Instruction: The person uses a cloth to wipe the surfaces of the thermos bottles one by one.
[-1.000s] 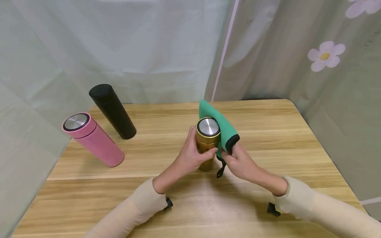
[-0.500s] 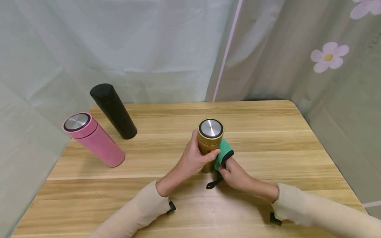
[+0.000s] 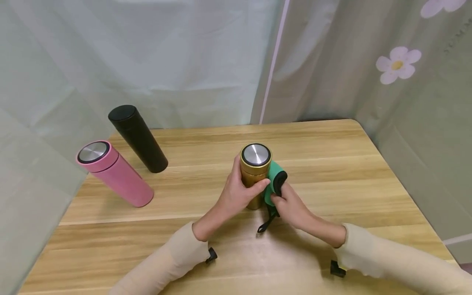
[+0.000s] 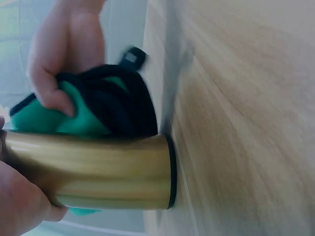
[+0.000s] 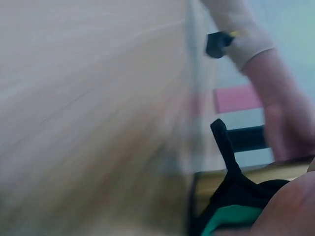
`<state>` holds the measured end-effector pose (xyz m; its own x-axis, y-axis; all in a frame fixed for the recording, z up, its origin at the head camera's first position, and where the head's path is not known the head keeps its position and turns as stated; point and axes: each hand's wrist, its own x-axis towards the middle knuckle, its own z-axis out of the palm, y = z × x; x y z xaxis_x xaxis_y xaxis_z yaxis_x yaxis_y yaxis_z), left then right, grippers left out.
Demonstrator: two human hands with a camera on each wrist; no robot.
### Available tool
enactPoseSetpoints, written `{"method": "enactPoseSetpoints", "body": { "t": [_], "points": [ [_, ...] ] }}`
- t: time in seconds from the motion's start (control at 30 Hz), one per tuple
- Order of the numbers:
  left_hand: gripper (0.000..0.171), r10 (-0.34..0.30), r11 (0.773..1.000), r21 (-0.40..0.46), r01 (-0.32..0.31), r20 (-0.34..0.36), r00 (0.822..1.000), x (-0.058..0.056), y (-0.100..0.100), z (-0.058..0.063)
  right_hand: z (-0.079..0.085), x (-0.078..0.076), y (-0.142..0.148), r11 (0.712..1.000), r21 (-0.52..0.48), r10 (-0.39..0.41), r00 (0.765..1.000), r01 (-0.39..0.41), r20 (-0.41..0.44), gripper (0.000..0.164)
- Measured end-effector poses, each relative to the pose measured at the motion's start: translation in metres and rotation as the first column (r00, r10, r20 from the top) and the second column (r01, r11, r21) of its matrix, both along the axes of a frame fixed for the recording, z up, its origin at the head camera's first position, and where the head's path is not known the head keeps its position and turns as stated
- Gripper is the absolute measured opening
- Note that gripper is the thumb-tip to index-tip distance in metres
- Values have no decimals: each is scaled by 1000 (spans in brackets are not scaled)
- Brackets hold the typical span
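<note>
A gold thermos flask with a shiny steel lid top stands upright on the table. My left hand grips its upper body from the left, thumb across the front. My right hand pinches a green cloth with black edging and a black hanging loop, bunched against the flask's right side. In the left wrist view the cloth lies along the gold wall, and the flask's dark base rim meets the wood. The right wrist view shows the loop sticking out; most right-hand fingers are hidden.
A pink thermos and, behind it, a black thermos stand at the left of the wooden table. Curtains hang close behind the table and at both sides.
The cloth stood up beside the lid a second ago; it has come down the flask's right side and is now bunched lower. The left hand keeps its grip.
</note>
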<state>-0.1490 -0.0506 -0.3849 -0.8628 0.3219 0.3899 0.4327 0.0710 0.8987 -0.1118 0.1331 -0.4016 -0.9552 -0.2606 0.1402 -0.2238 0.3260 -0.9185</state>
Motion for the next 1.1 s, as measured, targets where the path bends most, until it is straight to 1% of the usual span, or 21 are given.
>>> {"method": "enactPoseSetpoints", "body": {
  "t": [0.13,0.27,0.33,0.47,0.57,0.63,0.7,0.83,0.9,1.0,1.1],
  "points": [
    [81,-14,1000,18,14,-3,1000,1,0,0,22,11,2,999,-40,27,1000,-27,4,64],
    [84,-27,999,35,27,8,1000,2,0,0,39,22,5,997,-64,50,999,-51,-18,71],
    [82,-31,999,43,31,12,999,3,-1,0,46,27,7,997,-62,45,998,-47,-34,71],
    [76,-29,999,28,29,2,1000,4,-3,1,57,36,8,998,-53,28,997,-32,-73,69],
    [71,-49,999,7,49,-7,999,4,-4,3,63,43,10,999,-30,17,995,-20,-96,66],
    [68,-66,998,-9,66,-13,998,3,-5,4,66,47,11,1000,-4,11,991,-12,-132,64],
    [66,-75,997,-23,75,-19,997,1,-6,5,68,48,10,1000,8,29,983,-28,-183,67],
    [62,-74,997,-35,73,-36,997,-2,-8,6,69,48,8,997,63,63,947,-46,-315,82],
    [61,-63,998,-33,61,-40,997,-3,-8,6,65,49,7,993,115,76,931,-36,-358,88],
    [63,-44,999,-24,43,-42,998,-5,-8,5,58,50,7,980,198,88,914,-8,-396,88],
    [66,-38,999,-7,38,-42,998,-7,-7,5,51,50,7,970,242,106,898,0,-428,88]
  ]
}}
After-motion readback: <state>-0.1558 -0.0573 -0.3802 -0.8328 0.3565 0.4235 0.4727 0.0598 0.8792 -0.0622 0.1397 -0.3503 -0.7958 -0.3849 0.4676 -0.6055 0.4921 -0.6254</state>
